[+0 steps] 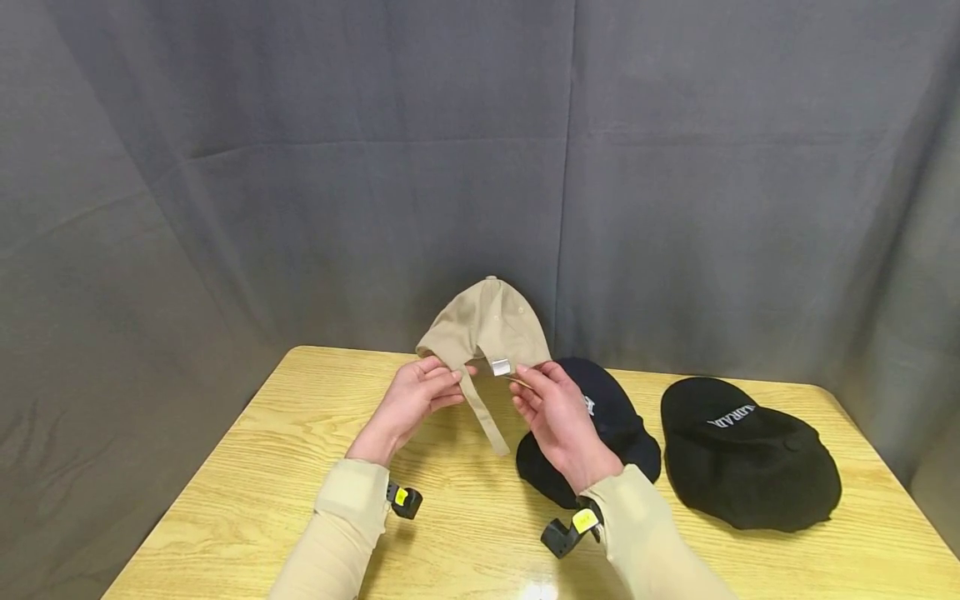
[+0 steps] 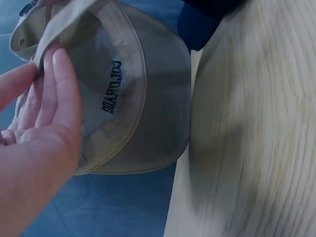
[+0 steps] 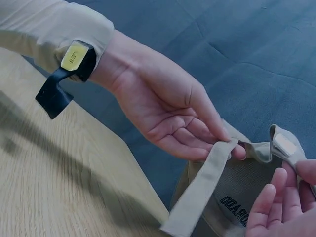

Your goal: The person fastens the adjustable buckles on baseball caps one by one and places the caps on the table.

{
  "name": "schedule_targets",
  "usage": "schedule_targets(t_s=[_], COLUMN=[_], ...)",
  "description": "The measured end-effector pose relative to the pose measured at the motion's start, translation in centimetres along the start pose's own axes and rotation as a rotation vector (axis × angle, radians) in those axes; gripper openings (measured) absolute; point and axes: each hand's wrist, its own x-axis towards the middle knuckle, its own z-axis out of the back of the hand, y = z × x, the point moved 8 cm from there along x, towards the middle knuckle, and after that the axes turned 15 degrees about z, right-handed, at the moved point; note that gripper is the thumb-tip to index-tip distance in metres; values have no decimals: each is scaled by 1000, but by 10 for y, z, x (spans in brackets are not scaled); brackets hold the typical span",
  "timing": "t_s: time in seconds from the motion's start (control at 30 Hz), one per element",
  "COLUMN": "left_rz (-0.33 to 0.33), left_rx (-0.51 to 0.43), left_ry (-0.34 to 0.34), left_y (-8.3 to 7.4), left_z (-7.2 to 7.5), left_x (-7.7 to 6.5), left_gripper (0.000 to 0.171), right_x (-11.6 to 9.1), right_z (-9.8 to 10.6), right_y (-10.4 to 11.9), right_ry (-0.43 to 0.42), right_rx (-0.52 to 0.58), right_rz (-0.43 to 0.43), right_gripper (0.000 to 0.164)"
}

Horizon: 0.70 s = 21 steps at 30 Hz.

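Observation:
A beige baseball cap (image 1: 517, 329) is held up above the table, its back opening facing me. My left hand (image 1: 416, 396) pinches the base of the loose beige strap (image 1: 483, 417), whose free end hangs down. On the other side of the opening, my right hand (image 1: 558, 417) pinches the cap's edge beside a silver buckle (image 1: 501, 367). In the right wrist view the strap (image 3: 200, 192) dangles from my left thumb and fingers, apart from the buckle (image 3: 285, 144). The cap's brim (image 2: 168, 98) and reversed dark lettering (image 2: 112, 88) show in the left wrist view.
A navy cap (image 1: 615, 408) with white lettering lies on the wooden table (image 1: 247, 492), partly behind my right hand. Further right lies a black cap (image 1: 750, 467) with white lettering. A grey curtain (image 1: 337, 167) hangs behind the table.

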Motion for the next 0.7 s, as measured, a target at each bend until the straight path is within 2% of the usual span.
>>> schedule_targets(t_s=[0.07, 0.3, 0.53, 0.7], left_rz=[11, 26, -30, -74], left_rx=[4, 26, -15, -55], left_ry=[-3, -29, -57, -46], left_y=[0, -2, -15, -22], left_z=[0, -4, -4, -3], left_x=[0, -2, -7, -9], left_gripper=[8, 34, 37, 39], right_x=[-1, -2, -3, -4], right_z=[0, -4, 3, 5], right_y=[0, 4, 12, 17], right_ry=[4, 28, -58, -59], right_rx=[-16, 14, 7, -33], right_rz=[12, 62, 151, 186], right_gripper=[8, 11, 17, 12])
